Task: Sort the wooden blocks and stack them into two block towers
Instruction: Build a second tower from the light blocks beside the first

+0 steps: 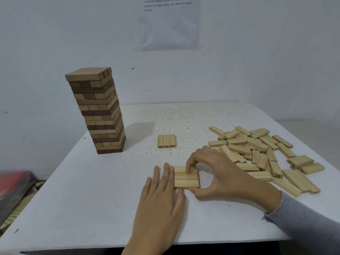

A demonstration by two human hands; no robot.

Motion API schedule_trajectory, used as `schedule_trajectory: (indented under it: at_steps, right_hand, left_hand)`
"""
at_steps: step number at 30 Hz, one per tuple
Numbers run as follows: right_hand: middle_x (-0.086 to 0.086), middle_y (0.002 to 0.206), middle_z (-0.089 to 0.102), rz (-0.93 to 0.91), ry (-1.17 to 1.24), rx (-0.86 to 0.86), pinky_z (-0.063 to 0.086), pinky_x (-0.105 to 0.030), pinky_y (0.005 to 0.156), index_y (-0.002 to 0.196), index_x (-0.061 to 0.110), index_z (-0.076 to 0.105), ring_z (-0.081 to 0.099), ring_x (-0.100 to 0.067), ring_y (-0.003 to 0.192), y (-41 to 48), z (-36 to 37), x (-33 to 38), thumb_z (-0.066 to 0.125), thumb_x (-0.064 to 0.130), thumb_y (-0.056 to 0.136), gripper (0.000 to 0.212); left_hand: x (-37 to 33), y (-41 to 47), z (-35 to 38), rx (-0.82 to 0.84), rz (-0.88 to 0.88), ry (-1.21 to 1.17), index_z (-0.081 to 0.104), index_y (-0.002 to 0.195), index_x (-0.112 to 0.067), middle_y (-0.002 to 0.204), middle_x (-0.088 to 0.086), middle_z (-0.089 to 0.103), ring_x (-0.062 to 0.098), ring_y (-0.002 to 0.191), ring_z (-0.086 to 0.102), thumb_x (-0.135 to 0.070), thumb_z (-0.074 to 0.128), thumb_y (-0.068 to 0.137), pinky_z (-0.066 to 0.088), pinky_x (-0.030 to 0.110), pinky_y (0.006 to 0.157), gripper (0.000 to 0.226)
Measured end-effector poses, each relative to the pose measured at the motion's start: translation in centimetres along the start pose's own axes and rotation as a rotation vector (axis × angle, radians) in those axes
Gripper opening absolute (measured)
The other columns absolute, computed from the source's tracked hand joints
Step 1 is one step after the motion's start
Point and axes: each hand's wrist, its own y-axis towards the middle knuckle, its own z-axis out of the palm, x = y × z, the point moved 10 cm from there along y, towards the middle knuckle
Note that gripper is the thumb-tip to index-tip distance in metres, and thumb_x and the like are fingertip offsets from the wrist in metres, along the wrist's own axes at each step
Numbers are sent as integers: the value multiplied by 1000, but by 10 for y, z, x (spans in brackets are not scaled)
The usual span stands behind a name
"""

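Observation:
A tall tower (99, 111) of mixed dark and light wooden blocks stands at the table's left rear. Mid-table lies a flat row of three light numbered blocks (167, 141). Nearer me, three light blocks (185, 179) lie side by side in a square layer. My left hand (161, 196) lies flat with straight fingers against this layer's left edge. My right hand (211, 173) arches over the layer, thumb at its near right corner and fingertips on its far block. A loose pile of light blocks (265, 153) covers the right side.
The white speckled table (92, 199) ends close to me and at the left. A red and grey object (14, 186) and a patterned surface lie below the left edge. A printed paper sheet (168, 23) hangs on the white wall.

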Motion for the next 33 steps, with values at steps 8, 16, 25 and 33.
schedule_trajectory:
  at_steps: [8,16,25,33]
  right_hand:
    - [9,85,60,-40,75,-108,38,-20,81,85,26,66,51,-10,90,44,-30,3,79,34,63,27]
    - [3,87,63,28,150,-183,43,-26,82,83,23,68,52,-13,91,102,-44,-18,85,24,62,27]
    - [2,88,64,94,162,-158,45,-31,85,82,24,67,53,-14,91,123,-18,-53,85,21,64,25]
    - [5,89,63,83,130,-96,41,-22,81,84,26,67,52,-12,92,121,-2,-59,79,37,59,29]
  left_hand:
    - [4,26,-38,36,31,-498,-4,149,-38,151,-31,-9,-14,136,-13,-37,21,103,-2,9,104,53]
    - [27,89,-67,-47,42,-626,16,151,-36,154,-24,10,-6,143,-3,-38,30,102,1,21,115,50]
    - [47,115,-47,-26,-93,-859,39,141,-39,151,-18,30,-10,138,20,-48,24,101,11,12,106,43]
    - [58,112,-30,-50,-226,-1077,57,115,-37,109,-23,49,-12,94,42,-60,24,95,27,18,86,45]
